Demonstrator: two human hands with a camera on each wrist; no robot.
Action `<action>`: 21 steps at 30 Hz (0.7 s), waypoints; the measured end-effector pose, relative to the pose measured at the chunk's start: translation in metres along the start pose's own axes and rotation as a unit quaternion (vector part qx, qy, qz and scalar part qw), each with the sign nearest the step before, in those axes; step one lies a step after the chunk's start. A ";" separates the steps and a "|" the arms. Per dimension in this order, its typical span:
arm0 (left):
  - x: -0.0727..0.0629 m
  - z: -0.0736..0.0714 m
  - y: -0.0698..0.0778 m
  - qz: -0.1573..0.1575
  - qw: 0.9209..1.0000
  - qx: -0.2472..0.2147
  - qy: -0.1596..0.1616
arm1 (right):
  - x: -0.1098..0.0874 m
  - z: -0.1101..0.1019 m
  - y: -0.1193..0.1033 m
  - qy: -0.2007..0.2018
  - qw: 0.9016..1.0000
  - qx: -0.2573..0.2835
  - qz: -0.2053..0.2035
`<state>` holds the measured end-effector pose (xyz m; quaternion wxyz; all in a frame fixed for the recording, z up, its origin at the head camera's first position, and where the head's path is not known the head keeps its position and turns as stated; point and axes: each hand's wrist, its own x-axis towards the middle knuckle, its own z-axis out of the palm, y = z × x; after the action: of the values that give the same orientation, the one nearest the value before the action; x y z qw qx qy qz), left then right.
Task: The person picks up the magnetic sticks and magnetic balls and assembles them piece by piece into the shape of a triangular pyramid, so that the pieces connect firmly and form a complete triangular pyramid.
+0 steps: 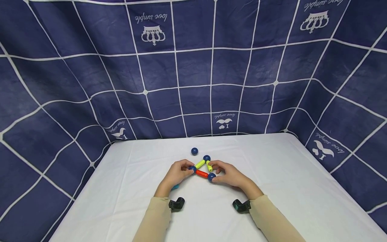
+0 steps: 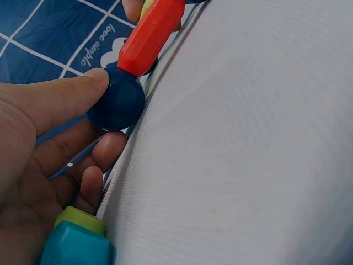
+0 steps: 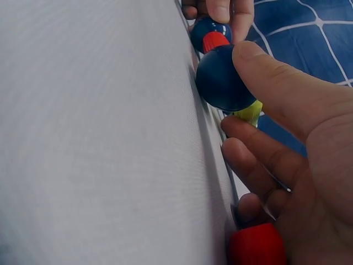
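Note:
A small triangle of magnetic rods and balls lies on the white table between the hands. My left hand (image 1: 178, 173) pinches the dark blue ball (image 2: 117, 100) at its left corner. A red rod (image 1: 202, 173) runs from there to the right-hand blue ball (image 3: 223, 80), which my right hand (image 1: 228, 173) holds with the thumb against it. The right index finger is at a yellow-green rod (image 1: 209, 166), whose near end points at that ball. Another yellow-green rod (image 1: 200, 164) joins the left ball to the far blue ball (image 1: 207, 158).
A loose blue ball (image 1: 195, 151) sits beyond the triangle. A teal piece (image 2: 77, 245) with a yellow-green end lies by the left palm, and a red piece (image 3: 257, 244) by the right palm. A dark blue gridded curtain (image 1: 193, 70) surrounds the table (image 1: 136, 201).

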<state>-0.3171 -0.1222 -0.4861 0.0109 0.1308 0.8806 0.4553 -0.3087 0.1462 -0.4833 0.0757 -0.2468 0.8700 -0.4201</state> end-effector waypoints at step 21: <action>0.001 0.001 -0.002 0.002 1.000 -0.002 0.000 | -0.001 0.001 0.005 0.006 1.000 -0.003 -0.008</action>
<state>-0.3179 -0.1219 -0.4884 0.0100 0.1328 0.8792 0.4574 -0.3090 0.1487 -0.4874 0.0666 -0.2512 0.8696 -0.4198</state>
